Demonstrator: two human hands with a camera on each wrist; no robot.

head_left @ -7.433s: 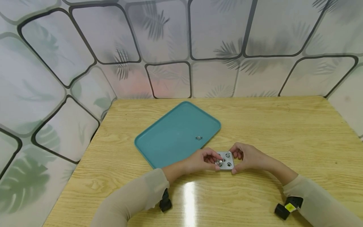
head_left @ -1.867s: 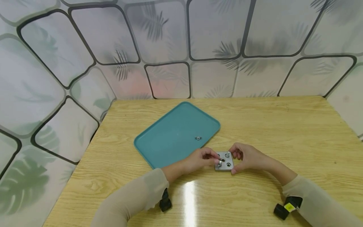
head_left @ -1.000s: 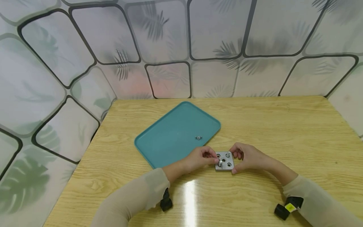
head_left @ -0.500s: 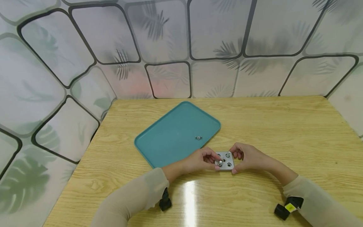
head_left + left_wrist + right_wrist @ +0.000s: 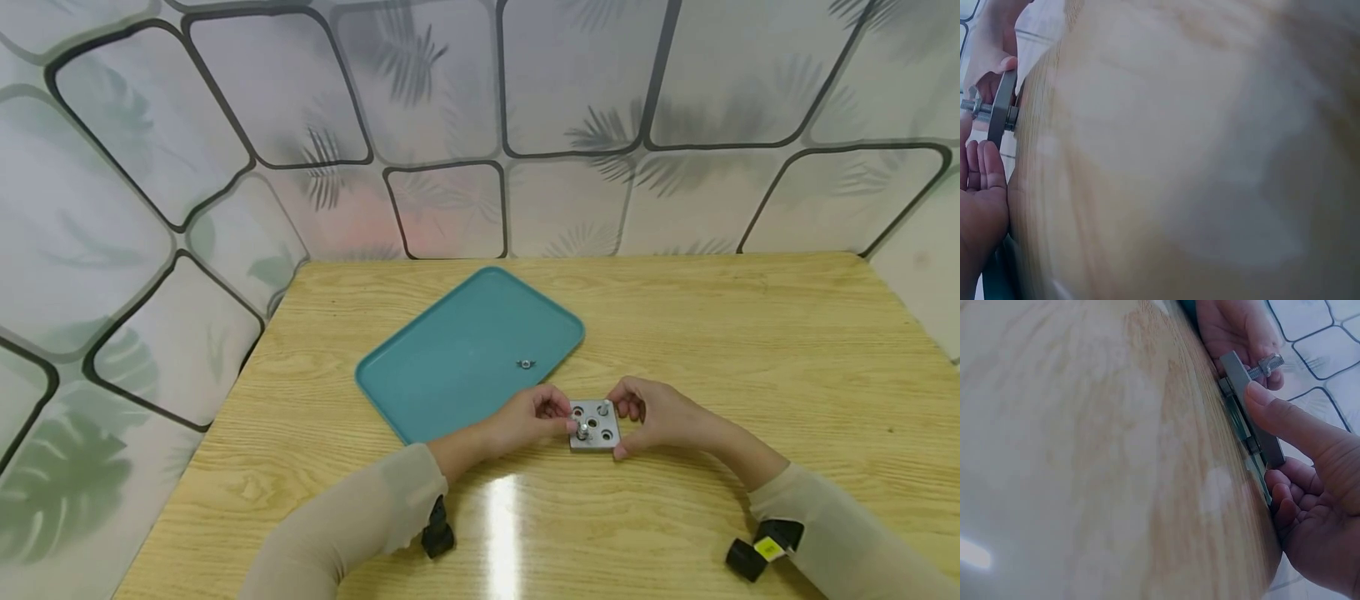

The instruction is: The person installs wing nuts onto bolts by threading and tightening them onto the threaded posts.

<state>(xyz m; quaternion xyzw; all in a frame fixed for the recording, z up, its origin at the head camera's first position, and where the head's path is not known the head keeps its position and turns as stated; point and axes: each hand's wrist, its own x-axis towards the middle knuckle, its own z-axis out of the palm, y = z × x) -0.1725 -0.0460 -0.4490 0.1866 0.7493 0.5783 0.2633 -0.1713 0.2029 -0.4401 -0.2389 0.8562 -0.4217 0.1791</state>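
A square grey metal plate with several holes lies close over the table in front of me. Two bolts poke up through it, their heads showing underneath in the right wrist view; the far-right bolt is bare. On the near-left bolt, a wing nut sits part-way along the thread. My left hand has thumb and fingertips at this wing nut, fingers bent around it. With thumb and fingers, my right hand grips the plate's right edge. In the left wrist view the plate appears edge-on.
A teal tray lies left of the plate, its near part behind my left hand. One loose wing nut rests on it, near the right rim. The wooden table reaches back to a patterned wall.
My left fingertips have shifted back and forth around the wing nut, covering it and then drawing left, uncovering the far-left hole. The right hand, plate and tray keep their places.
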